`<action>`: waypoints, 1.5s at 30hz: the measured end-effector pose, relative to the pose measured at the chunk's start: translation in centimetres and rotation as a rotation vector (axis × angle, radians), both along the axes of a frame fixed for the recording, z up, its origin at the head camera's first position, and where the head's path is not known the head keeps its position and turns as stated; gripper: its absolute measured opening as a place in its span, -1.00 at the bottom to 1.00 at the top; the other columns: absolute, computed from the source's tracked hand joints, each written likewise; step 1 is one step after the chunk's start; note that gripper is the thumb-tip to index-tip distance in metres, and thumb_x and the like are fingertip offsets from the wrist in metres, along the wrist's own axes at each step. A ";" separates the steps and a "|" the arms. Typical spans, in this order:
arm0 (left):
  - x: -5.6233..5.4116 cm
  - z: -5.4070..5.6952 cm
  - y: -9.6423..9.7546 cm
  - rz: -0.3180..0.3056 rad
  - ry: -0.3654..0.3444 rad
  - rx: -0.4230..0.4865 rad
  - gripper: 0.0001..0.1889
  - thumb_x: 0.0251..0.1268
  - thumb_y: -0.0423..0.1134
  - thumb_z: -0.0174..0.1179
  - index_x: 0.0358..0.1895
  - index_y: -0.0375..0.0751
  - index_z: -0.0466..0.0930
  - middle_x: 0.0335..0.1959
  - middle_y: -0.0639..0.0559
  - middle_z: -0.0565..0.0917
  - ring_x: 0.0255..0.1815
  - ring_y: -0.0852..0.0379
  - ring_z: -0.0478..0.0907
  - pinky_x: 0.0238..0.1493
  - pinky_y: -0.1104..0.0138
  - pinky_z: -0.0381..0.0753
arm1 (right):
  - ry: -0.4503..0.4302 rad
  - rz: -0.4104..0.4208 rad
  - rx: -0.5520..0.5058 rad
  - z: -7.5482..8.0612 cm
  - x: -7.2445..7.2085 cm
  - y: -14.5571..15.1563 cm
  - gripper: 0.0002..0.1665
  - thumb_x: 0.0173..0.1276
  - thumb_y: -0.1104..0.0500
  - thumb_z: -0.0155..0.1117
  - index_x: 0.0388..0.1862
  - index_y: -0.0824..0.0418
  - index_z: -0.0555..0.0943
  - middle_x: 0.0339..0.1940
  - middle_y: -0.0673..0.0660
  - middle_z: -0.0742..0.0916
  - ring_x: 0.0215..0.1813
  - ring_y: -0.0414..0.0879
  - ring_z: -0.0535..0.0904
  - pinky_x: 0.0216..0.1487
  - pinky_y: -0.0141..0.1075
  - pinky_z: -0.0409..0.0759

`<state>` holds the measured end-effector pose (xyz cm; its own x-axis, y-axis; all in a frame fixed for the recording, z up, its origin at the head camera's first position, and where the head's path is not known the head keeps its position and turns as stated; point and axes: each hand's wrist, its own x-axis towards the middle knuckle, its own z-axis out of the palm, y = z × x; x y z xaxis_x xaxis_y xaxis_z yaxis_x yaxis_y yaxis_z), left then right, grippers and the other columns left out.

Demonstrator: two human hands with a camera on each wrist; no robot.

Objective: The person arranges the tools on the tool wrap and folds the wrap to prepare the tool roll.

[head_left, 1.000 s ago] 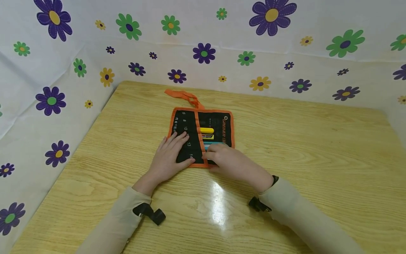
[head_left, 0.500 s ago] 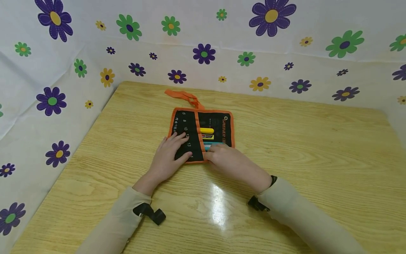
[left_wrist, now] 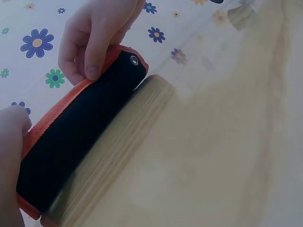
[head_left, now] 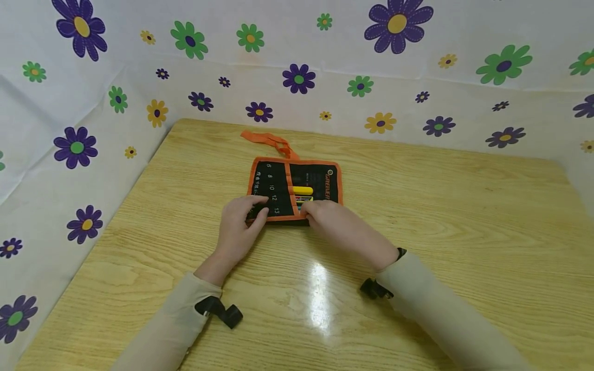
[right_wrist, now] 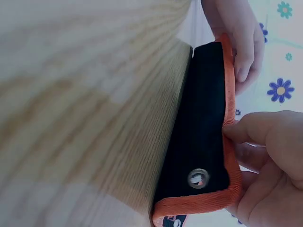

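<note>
A black fabric tool pouch [head_left: 315, 175] with orange binding lies on the table, its near edge folded up and over. At the fold's left end my left hand [head_left: 235, 226] holds the edge, thumb in front and fingers over the numbered pockets. My right hand [head_left: 343, 226] pinches the folded edge farther right. Between thumb and fingers, the right hand [right_wrist: 267, 165] grips the orange binding near a metal eyelet [right_wrist: 198, 178] in the right wrist view. A yellow tool [head_left: 303, 190] and a yellow-and-black item [head_left: 304, 199] stick out of the pockets; the teal one is mostly hidden.
An orange tie strap [head_left: 266, 138] trails from the pouch's far edge. The wooden table [head_left: 441, 216] extends to both sides and toward me. Flower-printed cloth [head_left: 334, 46] hangs behind and at the left.
Both hands have lifted the pouch's near edge and folded it away from me. Number 14 and most of the teal item are now covered. The left fingers have curled in.
</note>
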<state>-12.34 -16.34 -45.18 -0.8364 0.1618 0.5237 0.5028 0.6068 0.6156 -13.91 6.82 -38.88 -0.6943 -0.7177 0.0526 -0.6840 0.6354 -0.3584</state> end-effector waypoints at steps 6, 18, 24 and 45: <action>-0.1 0.0 -0.1 0.007 0.141 0.011 -0.75 0.22 -0.29 0.23 -0.05 -0.28 0.64 -0.09 -0.11 0.65 -0.02 -0.05 0.52 0.09 0.06 0.37 | -0.027 -0.028 -0.077 -0.1 -1.3 0.1 -0.87 0.42 0.40 0.08 -0.11 0.36 0.54 -0.22 0.21 0.67 -0.22 -0.02 0.59 -0.21 -0.29 0.60; -0.2 -0.3 0.0 -0.119 0.084 -0.181 -0.65 0.16 -0.27 0.27 0.05 -0.17 0.65 0.04 0.00 0.61 0.07 0.01 0.48 0.08 0.09 0.38 | 0.186 -0.028 -0.046 -1.0 -2.9 -0.1 -0.89 0.31 0.40 0.24 -0.20 0.27 0.59 -0.26 0.16 0.63 -0.19 0.02 0.55 -0.02 -0.14 0.57; 0.0 -0.4 0.0 -0.137 -0.072 -0.293 -0.52 0.16 -0.24 0.29 0.20 -0.15 0.53 0.17 -0.02 0.52 0.18 0.00 0.38 0.23 0.06 0.28 | 0.251 -0.014 0.080 -0.6 -2.9 -0.3 -0.85 0.30 0.33 0.28 -0.17 0.20 0.72 -0.25 0.11 0.67 -0.22 0.01 0.54 -0.12 -0.19 0.54; 0.1 -0.3 0.2 -0.085 -0.134 -0.164 -0.52 0.16 -0.42 0.28 0.20 -0.18 0.51 0.09 -0.05 0.59 0.14 -0.04 0.44 0.21 0.07 0.33 | 0.297 0.044 0.274 -0.6 -2.3 -0.5 -0.65 0.20 0.13 0.42 -0.12 0.32 0.61 -0.22 0.22 0.69 -0.25 0.07 0.61 -0.17 -0.15 0.61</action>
